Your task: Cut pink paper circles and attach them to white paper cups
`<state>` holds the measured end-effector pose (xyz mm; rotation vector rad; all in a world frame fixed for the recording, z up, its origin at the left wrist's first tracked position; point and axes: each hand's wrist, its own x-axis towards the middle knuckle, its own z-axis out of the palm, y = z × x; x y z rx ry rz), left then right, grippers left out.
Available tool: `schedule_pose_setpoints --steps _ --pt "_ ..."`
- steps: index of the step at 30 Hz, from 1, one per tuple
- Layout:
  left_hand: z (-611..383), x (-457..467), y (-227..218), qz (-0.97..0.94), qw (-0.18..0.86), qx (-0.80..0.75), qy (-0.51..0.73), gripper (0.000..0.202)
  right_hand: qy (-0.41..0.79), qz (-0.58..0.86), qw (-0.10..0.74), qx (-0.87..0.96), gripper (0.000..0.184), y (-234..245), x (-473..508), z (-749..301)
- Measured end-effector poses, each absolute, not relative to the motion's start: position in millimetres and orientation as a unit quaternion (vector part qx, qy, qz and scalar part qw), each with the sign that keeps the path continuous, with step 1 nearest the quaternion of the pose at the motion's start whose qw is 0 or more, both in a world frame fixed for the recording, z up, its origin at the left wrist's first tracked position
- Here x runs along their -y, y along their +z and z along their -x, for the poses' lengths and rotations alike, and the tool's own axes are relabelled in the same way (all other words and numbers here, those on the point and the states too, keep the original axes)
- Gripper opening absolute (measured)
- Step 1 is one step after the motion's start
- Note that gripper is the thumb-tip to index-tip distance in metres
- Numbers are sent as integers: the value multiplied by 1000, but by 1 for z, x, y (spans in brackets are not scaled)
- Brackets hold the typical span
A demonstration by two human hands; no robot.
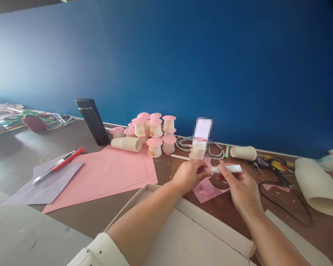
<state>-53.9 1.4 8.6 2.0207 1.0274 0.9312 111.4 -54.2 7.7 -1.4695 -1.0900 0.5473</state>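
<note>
My right hand (pixel 242 188) is closed around a small white glue tube (pixel 229 169), held level above the table. My left hand (pixel 189 174) pinches the tube's cap end (pixel 213 169) with thumb and fingertips. Below the hands lie pink paper offcuts (pixel 208 190) with a round cut-out disc. Just behind my left hand stands a single paper cup (pixel 197 151).
A heap of paper cups with pink lids (pixel 154 130), a lying stack of cups (pixel 127 143), a black flask (pixel 92 121), pink sheets (pixel 105 173), a red-handled knife (pixel 61 162) on grey paper, cables and tools (pixel 277 166) at right, a lying cup (pixel 243 152), an open cardboard box (pixel 188 236) near me.
</note>
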Motion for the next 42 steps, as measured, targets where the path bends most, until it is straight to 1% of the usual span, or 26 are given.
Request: schedule_pose_setpoints --steps 6,10,14,18,22,32,42 --pt "54 -1 8 -754 378 -402 356 24 212 653 553 471 44 9 56 -112" --pt "54 0 10 -729 413 -408 361 25 200 646 562 477 45 6 55 -113" --pt "54 1 11 -723 426 -407 361 25 149 648 555 500 44 5 56 -111" --pt "54 1 9 -740 392 -412 359 25 95 658 531 525 42 8 59 -109" --pt "53 -1 6 -765 346 -408 358 24 82 647 521 551 38 10 61 -108" --pt "53 -3 4 -835 209 -382 336 22 164 638 526 538 38 7 59 -110" --pt "52 -2 1 -852 180 -375 318 26 205 645 501 539 43 7 58 -108"
